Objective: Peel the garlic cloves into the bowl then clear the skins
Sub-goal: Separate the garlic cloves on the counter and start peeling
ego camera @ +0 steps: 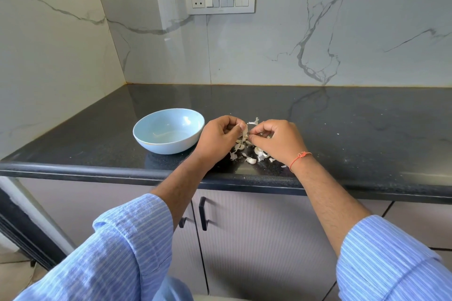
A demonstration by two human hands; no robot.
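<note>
Pinching one garlic clove point(244, 132) upright, left hand point(217, 139) and right hand point(276, 140) fingers grasping it

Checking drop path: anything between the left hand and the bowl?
Nothing: in the head view, only bare black speckled countertop separates the left hand from the pale blue round bowl. The hand pinches a garlic clove.

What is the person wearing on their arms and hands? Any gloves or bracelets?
No gloves: both the left hand and the right hand are bare. Both arms wear light blue sleeves with thin white stripes, pushed up so the forearms show. A thin orange-red thread is tied round the right wrist. No rings or watch are visible.
</note>
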